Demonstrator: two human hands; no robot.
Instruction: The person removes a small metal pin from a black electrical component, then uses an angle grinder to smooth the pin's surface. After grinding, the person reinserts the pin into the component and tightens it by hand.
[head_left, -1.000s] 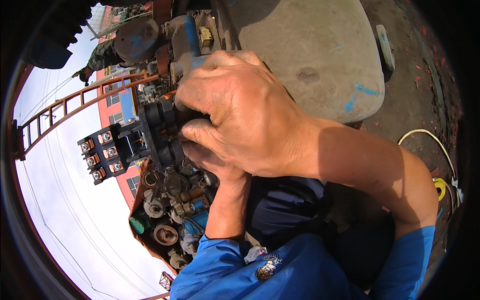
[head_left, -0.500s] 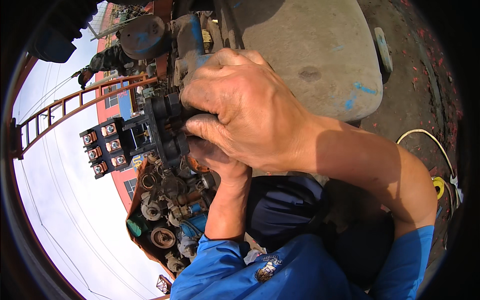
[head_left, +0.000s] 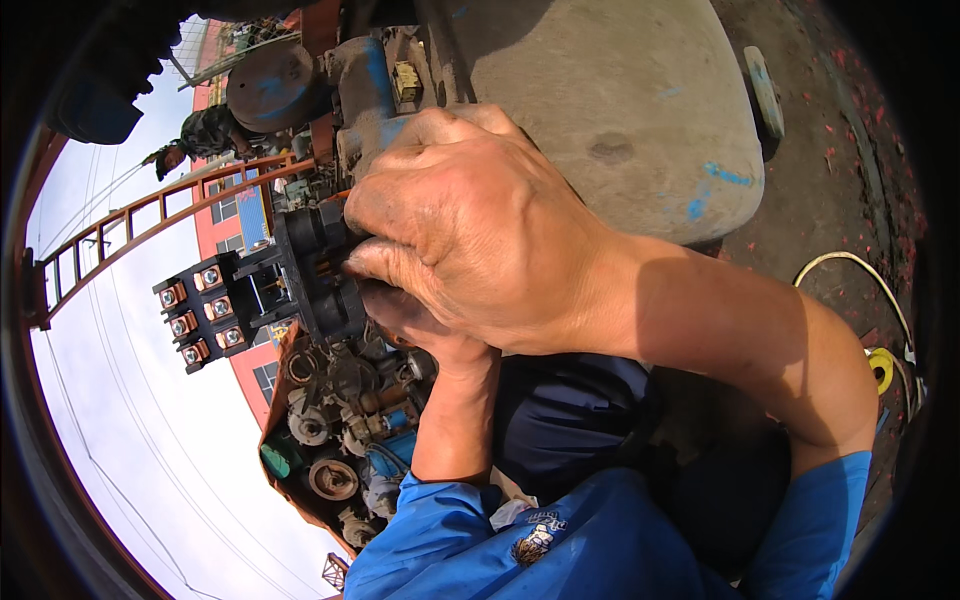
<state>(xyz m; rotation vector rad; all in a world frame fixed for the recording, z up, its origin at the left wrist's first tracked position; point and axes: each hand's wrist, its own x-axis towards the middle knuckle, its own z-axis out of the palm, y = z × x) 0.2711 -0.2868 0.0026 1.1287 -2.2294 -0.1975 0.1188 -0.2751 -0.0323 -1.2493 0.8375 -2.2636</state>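
A black electrical contact block (head_left: 302,262) with copper screw terminals (head_left: 208,308) juts out to the left of my hands, tilted slightly. My right hand (head_left: 480,235) is closed, its thumb and fingers pinching at the block's right end, where some copper-coloured parts show in the gap. Beneath it, my left hand (head_left: 425,328) curls around the lower right part of the block. The right hand covers most of the left hand's fingers, so their exact grip is hidden.
A worn grey board (head_left: 600,120) with blue smears lies beyond my hands. Used motor parts (head_left: 335,478) are heaped at lower left. An orange ladder (head_left: 150,222) and another person (head_left: 205,135) show at far left. A pale cable (head_left: 850,258) and yellow tape roll (head_left: 880,370) lie right.
Both hands and the contact block have shifted slightly left in the picture, and the block's terminal end sits a little lower. The grip looks the same.
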